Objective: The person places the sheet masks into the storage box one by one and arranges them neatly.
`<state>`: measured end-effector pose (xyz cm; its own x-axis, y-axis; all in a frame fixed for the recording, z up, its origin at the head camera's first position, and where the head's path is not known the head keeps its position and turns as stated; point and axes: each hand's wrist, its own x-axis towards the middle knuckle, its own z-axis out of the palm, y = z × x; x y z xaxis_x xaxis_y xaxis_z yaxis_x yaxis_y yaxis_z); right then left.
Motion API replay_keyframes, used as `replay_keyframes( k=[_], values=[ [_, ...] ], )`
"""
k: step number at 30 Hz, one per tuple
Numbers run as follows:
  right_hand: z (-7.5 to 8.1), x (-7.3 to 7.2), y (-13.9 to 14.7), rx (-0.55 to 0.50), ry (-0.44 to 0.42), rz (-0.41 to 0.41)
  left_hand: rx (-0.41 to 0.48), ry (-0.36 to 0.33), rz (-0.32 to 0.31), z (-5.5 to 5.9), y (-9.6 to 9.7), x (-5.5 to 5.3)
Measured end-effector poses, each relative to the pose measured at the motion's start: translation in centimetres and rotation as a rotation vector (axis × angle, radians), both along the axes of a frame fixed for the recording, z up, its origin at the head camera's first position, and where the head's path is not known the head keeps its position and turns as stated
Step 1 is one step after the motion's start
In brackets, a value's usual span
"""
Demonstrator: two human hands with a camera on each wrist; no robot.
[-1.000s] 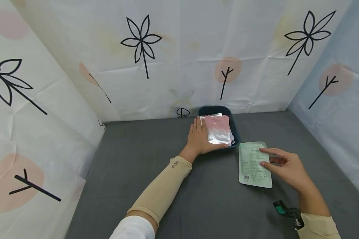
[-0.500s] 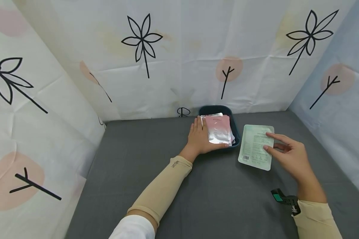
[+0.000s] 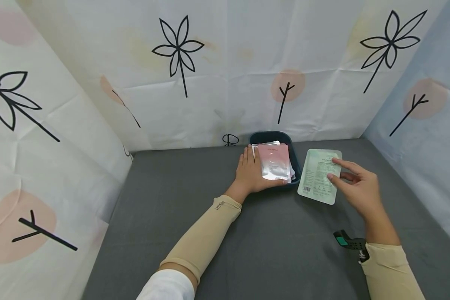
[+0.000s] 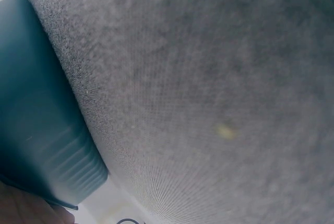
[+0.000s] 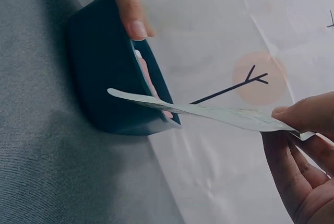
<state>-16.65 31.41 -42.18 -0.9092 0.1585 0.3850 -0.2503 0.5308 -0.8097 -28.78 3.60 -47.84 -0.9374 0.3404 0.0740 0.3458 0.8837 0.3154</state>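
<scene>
A flat pale-green sheet mask packet (image 3: pixel 316 177) with small print and a barcode is pinched by its right edge between the thumb and fingers of my right hand (image 3: pixel 360 187). It is held up just right of a dark teal plastic bin (image 3: pixel 296 160). Seen from the right wrist, the thin packet (image 5: pixel 209 112) crosses in front of the bin's corner. My left hand (image 3: pixel 248 173) lies along the bin's left and near rim, fingers straight and thumb stretched across the front. Inside the bin are several pink-and-silver packets (image 3: pixel 273 160), partly covered by that hand.
The bin stands at the back of a grey cloth-covered table (image 3: pixel 180 208), close to a white printed fabric backdrop (image 3: pixel 225 83). Similar fabric walls rise at left and right. A black strap with a green patch (image 3: pixel 345 239) sits at my right wrist.
My right hand has lifted the green packet and moved it away from me, from near the bin's front corner to beside its right side. The left hand has stayed on the bin.
</scene>
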Motion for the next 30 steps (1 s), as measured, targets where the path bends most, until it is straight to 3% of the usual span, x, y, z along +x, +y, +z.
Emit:
replay_keyframes(
  k=[11, 30],
  values=[
    [-0.2, -0.4, -1.2, 0.072, -0.053, 0.001, -0.016, 0.002, 0.008, -0.1, 0.0, 0.1],
    [-0.9, -2.9, -1.1, 0.011, -0.066, -0.036, -0.038, -0.028, 0.005, 0.2, 0.1, 0.1]
  ],
)
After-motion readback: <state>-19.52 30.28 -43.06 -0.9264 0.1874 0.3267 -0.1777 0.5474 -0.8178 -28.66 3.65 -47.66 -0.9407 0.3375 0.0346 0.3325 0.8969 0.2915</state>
